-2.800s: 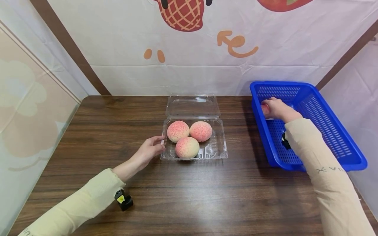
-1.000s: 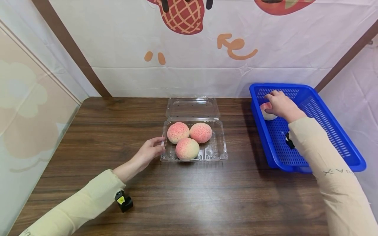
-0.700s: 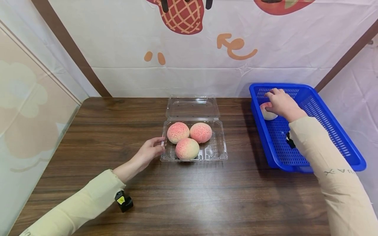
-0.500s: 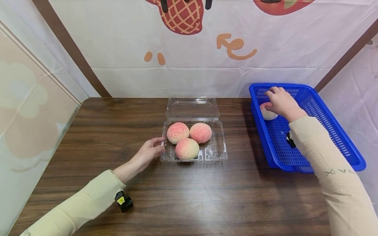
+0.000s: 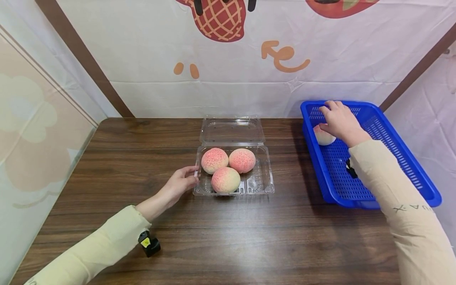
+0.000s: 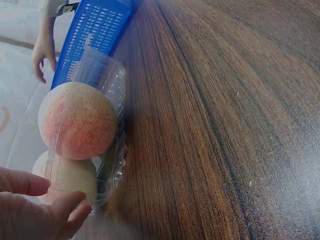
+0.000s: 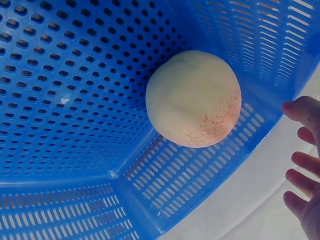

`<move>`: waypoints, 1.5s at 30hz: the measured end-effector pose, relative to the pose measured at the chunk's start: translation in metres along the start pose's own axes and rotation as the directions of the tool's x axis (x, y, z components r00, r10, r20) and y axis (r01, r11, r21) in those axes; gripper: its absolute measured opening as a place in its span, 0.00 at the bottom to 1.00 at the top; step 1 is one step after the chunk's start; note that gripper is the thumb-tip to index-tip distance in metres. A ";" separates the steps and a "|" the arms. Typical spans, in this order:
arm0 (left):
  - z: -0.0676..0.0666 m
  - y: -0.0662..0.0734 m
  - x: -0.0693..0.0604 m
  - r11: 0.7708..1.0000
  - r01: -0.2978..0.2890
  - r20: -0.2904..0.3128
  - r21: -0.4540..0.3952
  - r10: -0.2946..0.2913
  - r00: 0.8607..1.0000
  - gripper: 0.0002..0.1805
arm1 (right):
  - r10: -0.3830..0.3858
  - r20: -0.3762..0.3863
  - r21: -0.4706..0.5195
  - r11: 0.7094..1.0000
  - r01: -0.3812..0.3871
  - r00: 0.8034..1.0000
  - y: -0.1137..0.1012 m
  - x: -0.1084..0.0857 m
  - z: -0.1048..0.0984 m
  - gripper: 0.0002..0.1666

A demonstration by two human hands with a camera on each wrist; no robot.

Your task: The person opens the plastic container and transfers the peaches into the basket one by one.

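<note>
In the head view, my left hand [image 5: 174, 187] reaches from the left with its fingertips at the side wall of a clear plastic clamshell box [image 5: 268, 174]. They touch or nearly touch it, and the fingers are lightly bent. Three pink-and-cream peaches [image 5: 226, 180] sit in the box, whose lid [image 5: 232, 130] lies folded back. My right hand [image 5: 341, 122] hovers over the far left corner of a blue plastic basket [image 5: 329, 190], fingers spread and holding nothing. Below it a single peach [image 7: 194, 99] rests in that corner, apart from the fingers in the right wrist view.
A dark wood-grain table [image 5: 228, 245] lies under everything. Behind it hangs a pale printed cloth [image 5: 156, 51], close to the lid and the basket. Wrist-worn black devices [image 5: 149, 243] show at the left sleeve and inside the basket by the right sleeve.
My right hand has let go of the peach in the basket's corner and risen slightly away from it. The left hand, the box and its three peaches have stayed put.
</note>
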State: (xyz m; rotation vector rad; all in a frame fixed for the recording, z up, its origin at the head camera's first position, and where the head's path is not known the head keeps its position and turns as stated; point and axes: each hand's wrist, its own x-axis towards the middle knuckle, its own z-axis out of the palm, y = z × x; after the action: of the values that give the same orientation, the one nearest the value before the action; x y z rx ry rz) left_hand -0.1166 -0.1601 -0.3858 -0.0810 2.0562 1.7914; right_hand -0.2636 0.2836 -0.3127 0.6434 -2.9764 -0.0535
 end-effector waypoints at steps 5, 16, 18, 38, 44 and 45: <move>0.000 -0.002 0.001 1.000 -0.004 -0.002 0.000 0.004 1.000 0.25 | -0.001 -0.003 -0.006 1.000 0.001 1.000 -0.002 0.001 -0.002 0.29; -0.001 -0.002 0.000 1.000 -0.007 0.005 0.017 0.007 1.000 0.25 | -0.072 -0.080 -0.045 0.997 0.069 0.994 -0.005 0.002 -0.004 0.27; -0.001 -0.003 0.001 1.000 -0.008 0.006 0.015 0.008 1.000 0.25 | -0.088 -0.091 -0.055 0.995 0.083 0.992 -0.005 0.002 -0.004 0.27; -0.001 -0.003 0.003 1.000 -0.010 0.005 0.004 0.010 1.000 0.25 | -0.149 -0.118 -0.085 0.987 0.139 0.982 -0.016 0.006 -0.010 0.26; -0.001 -0.003 0.002 1.000 -0.006 0.007 0.005 0.006 1.000 0.25 | -0.157 -0.117 -0.091 0.985 0.147 0.981 -0.018 0.006 -0.011 0.26; -0.001 -0.003 0.002 1.000 -0.007 0.007 0.004 0.007 1.000 0.25 | -0.157 -0.113 -0.090 0.985 0.148 0.981 -0.019 0.005 -0.011 0.26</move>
State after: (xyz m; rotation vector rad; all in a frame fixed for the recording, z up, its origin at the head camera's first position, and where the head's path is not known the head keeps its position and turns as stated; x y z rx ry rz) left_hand -0.1179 -0.1609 -0.3893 -0.0666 2.0577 1.7894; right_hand -0.2597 0.2641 -0.3019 0.8324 -2.7895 -0.1406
